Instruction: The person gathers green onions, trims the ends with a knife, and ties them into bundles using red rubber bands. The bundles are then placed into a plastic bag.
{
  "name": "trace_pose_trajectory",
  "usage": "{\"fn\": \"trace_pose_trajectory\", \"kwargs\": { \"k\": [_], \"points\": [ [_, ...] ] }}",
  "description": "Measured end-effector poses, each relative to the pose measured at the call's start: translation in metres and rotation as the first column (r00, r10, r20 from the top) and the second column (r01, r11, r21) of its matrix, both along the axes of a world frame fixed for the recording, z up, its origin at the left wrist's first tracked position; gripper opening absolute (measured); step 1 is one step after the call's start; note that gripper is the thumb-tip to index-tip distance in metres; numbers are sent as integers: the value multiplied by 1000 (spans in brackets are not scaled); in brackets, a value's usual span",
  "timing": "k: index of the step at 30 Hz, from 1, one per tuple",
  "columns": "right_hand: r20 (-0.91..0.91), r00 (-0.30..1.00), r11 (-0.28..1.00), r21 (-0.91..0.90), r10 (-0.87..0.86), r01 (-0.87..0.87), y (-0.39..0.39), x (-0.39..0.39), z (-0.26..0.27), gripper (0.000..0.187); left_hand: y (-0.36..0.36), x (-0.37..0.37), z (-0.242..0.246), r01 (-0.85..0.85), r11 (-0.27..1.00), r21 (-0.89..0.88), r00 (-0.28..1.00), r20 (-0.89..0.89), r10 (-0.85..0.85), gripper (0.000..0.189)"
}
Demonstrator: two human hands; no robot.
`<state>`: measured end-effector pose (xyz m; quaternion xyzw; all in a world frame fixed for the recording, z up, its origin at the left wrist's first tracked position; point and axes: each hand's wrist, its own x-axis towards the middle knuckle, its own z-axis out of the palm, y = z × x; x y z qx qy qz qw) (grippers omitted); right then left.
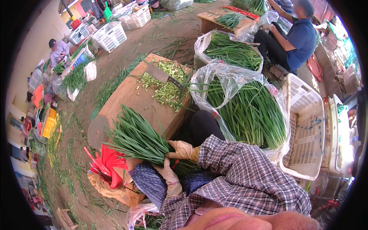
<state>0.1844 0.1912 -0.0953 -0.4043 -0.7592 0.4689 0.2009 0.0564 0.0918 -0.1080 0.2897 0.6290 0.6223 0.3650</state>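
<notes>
Both of my hands wear pale, stained gloves. My right hand is closed around the stem end of a bunch of long green leaves, probably garlic chives. Lower down, my left hand grips the same bunch near its base, fingers partly hidden. A thin red strip shows between the hands. The leaf tips fan over the near end of a wooden board. On that board a cleaver lies flat among chopped stem ends. Red ties lie bundled beside my patterned blue knee.
Open plastic bags of chives stand on the right, next to a white plastic crate. Beyond them a person in a blue shirt sits by a low table. Loose leaves litter the ground; more crates and people are farther off.
</notes>
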Motion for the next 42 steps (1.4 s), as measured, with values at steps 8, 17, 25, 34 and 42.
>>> {"fn": "trace_pose_trajectory", "kwargs": {
  "k": [8,17,25,34,42],
  "points": [
    [16,1000,1000,17,-13,12,-1,-1,-2,73,-1,4,11,4,996,90,998,-69,2,70],
    [15,1000,999,54,-5,4,-2,-2,-4,71,1,4,9,-36,998,57,994,-104,42,77],
    [19,1000,999,53,0,-1,-5,-2,-3,66,5,1,6,-95,994,49,994,-55,98,75],
    [53,998,997,79,16,-20,-7,-1,1,82,6,-8,-10,-62,997,-53,987,-154,54,78],
    [-243,970,993,112,5,23,-6,-4,11,79,11,-13,-20,-66,984,-167,941,-340,5,90]
  ]
}}
